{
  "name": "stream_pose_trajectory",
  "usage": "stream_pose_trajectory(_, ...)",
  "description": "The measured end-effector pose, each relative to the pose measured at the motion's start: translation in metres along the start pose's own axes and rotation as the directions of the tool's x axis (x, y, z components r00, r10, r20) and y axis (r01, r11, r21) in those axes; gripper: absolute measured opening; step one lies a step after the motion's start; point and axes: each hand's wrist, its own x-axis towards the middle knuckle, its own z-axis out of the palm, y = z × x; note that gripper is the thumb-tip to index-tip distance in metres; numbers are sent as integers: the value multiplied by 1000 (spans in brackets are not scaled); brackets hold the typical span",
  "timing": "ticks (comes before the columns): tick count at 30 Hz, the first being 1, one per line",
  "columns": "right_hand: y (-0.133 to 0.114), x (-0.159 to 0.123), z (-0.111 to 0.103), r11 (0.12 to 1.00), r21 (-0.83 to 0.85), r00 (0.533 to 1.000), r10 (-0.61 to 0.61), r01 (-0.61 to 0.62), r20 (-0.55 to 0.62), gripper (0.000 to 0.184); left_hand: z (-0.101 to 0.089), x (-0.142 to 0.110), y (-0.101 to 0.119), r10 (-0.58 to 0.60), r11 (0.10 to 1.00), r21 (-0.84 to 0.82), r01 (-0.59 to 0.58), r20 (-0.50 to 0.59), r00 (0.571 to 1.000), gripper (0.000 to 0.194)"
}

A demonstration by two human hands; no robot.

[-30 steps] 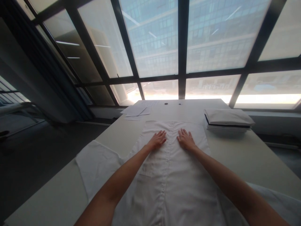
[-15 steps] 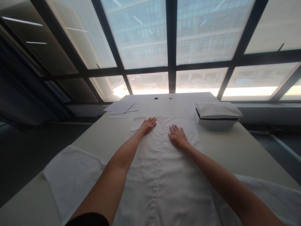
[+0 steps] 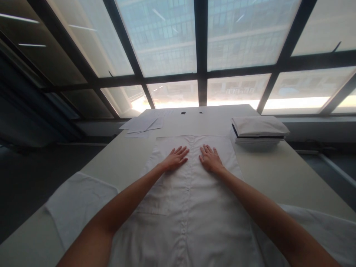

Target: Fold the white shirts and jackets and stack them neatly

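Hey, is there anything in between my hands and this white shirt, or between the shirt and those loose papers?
Nothing visible in either place. Your left hand and right hand lie flat on the white shirt, and only bare tabletop shows between it and the loose papers.

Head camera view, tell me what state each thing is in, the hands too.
White garment: spread out, lightly wrinkled
Left hand: open, palm down on the garment
Right hand: open, palm down on the garment
Papers: loose, overlapping
Top cloth at right: folded, stacked
Curtain: too dark to tell
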Motion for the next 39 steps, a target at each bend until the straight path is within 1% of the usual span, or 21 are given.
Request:
stream_pose_trajectory(2,0,0,0,1000,0,1000,4,-4,10,63,-1,-19,-20,-65,998,10,65,5,998,61)
stream_pose_trajectory(3,0,0,0,1000,-1,1000,5,-5,14,64,-3,-26,-35,-123,992,20,123,3,992,61)
stream_pose_trajectory(5,-1,0,1,1000,-6,1000,8,-8,12,63,-11,-34,-69,-265,963,50,265,-6,964,63)
stream_pose_trajectory(7,-1,0,1,1000,-9,1000,11,-11,4,63,-20,-36,-97,-389,919,77,388,-6,921,65)
stream_pose_trajectory(8,-1,1,1,1000,-10,1000,12,-12,2,63,-24,-34,-107,-437,896,86,436,-7,899,65)
stream_pose_trajectory(10,-1,1,1,1000,-10,1000,14,-14,2,63,-30,-25,-112,-503,859,99,502,-21,864,66)
stream_pose_trajectory(12,0,1,1,1000,-10,1000,16,-16,4,63,-31,-10,-99,-519,845,105,524,-68,852,67)
stream_pose_trajectory(14,0,1,1,1000,-10,1000,16,-16,-1,63,-27,9,-71,-468,872,101,479,-115,876,69)
stream_pose_trajectory(15,0,1,1,1000,-10,1000,16,-16,-1,62,-23,20,-54,-401,907,92,411,-111,910,69)
stream_pose_trajectory(16,0,1,1,1000,-11,1000,16,-16,-3,62,-19,30,-37,-307,947,75,314,-88,948,68)
stream_pose_trajectory(17,0,1,0,1000,-12,1000,16,-16,-5,62,-14,40,-20,-208,976,51,211,-63,976,67)
stream_pose_trajectory(18,-1,0,0,1000,-14,1000,16,-16,-7,62,-10,50,-6,-116,993,30,117,-48,992,67)
stream_pose_trajectory(19,-1,0,0,1000,-16,1000,16,-16,-10,62,-7,58,5,-62,998,15,63,-47,997,67)
stream_pose_trajectory(20,-1,0,-1,1000,-18,1000,15,-15,-13,62,-5,65,12,-34,999,4,34,-48,998,67)
stream_pose_trajectory(21,-1,0,-1,1000,-20,1000,13,-13,-16,62,-5,72,15,-32,999,-4,32,-52,998,67)
stream_pose_trajectory(23,-1,-1,-2,1000,-25,1000,11,-12,-12,62,-8,83,11,-81,997,-16,80,-55,995,66)
stream_pose_trajectory(26,-2,-1,-3,999,-33,1000,13,-13,-3,62,-20,94,-7,-173,985,-32,172,-37,984,63)
stream_pose_trajectory(28,-2,-1,-4,999,-32,1000,15,-15,-3,63,-26,96,-16,-214,976,-36,213,-37,976,62)
stream_pose_trajectory(30,-2,-1,-4,1000,-28,1000,13,-13,-8,63,-30,92,-16,-233,972,-31,232,-74,970,62)
stream_pose_trajectory(33,-2,-1,-3,1000,-23,1000,8,-9,-23,63,-25,68,1,-220,975,-30,218,-130,967,63)
stream_pose_trajectory(39,0,0,3,1000,-11,999,-1,0,-43,62,4,-23,57,-121,992,-56,117,-69,990,66)
